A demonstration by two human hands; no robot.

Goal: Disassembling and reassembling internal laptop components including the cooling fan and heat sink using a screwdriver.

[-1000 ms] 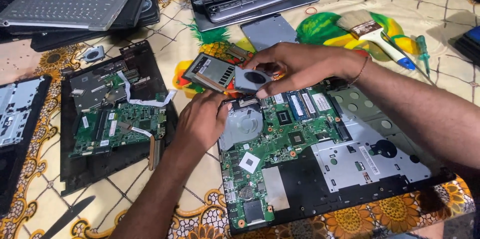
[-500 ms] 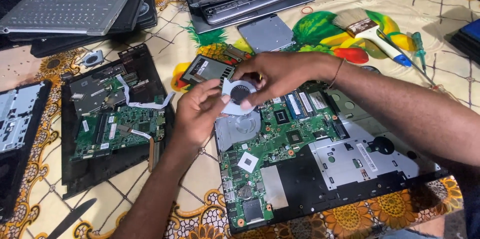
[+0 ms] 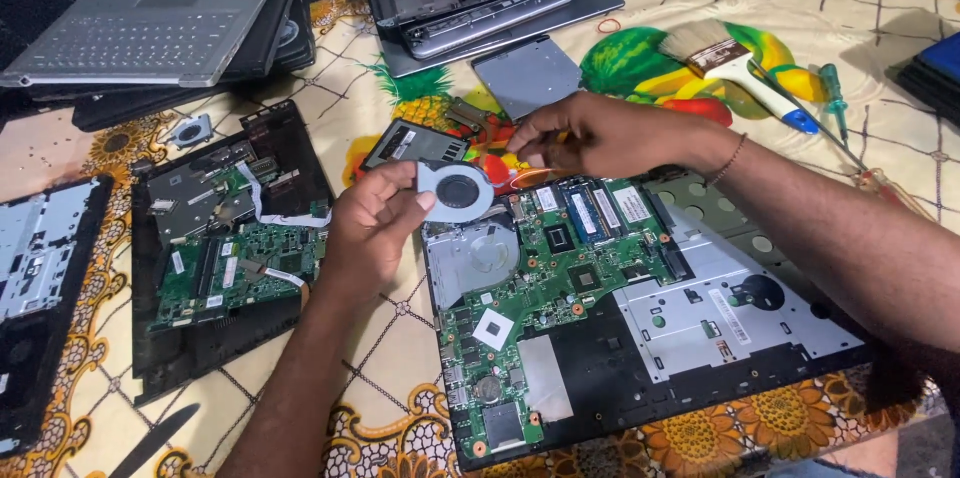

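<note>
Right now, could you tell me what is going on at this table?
A person is working over an opened laptop with its green circuit board exposed. The left hand holds a round cooling fan lifted above the board, and the right hand pinches something small beside it. Another stripped laptop lies alongside.

You hold a small round cooling fan (image 3: 457,192) in your left hand (image 3: 372,228), lifted above the open laptop (image 3: 640,308). It is a pale grey disc with a dark hub at its centre, tilted up to face you. It sits just over the laptop's empty silver fan housing, beside the green circuit board.
</note>
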